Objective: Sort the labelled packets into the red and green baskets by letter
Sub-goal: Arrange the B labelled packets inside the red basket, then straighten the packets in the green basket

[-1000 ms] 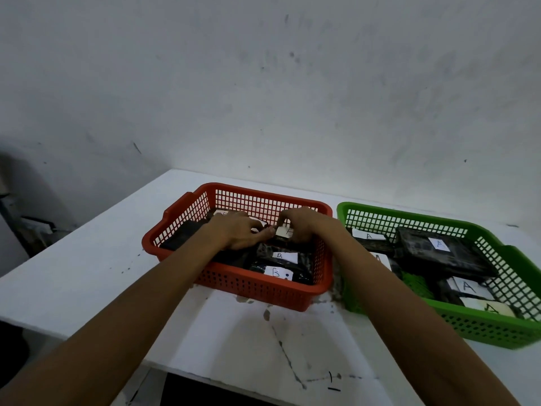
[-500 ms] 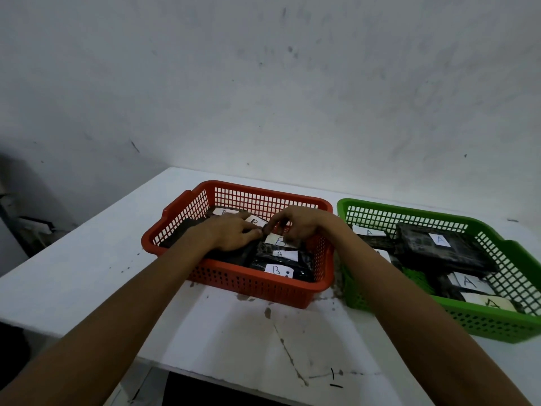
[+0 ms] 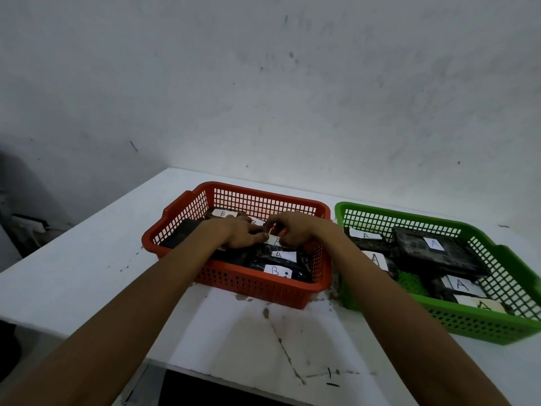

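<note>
A red basket sits left of a green basket on the white table. The red one holds several dark packets with white labels marked B. The green one holds several dark packets labelled A. Both my hands are inside the red basket. My left hand lies on the packets, thumb touching a white label. My right hand pinches the same packet at that label from the right. The letter on it is mostly hidden by my fingers.
The white table is stained and cracked near its front edge, which drops off just below my forearms. A grey wall rises close behind the baskets. Dark clutter lies off the table's left side.
Both hands stayed in the red basket, shifting slightly on the middle packet; its white label now shows more between the fingers. The camera tilted a little.
</note>
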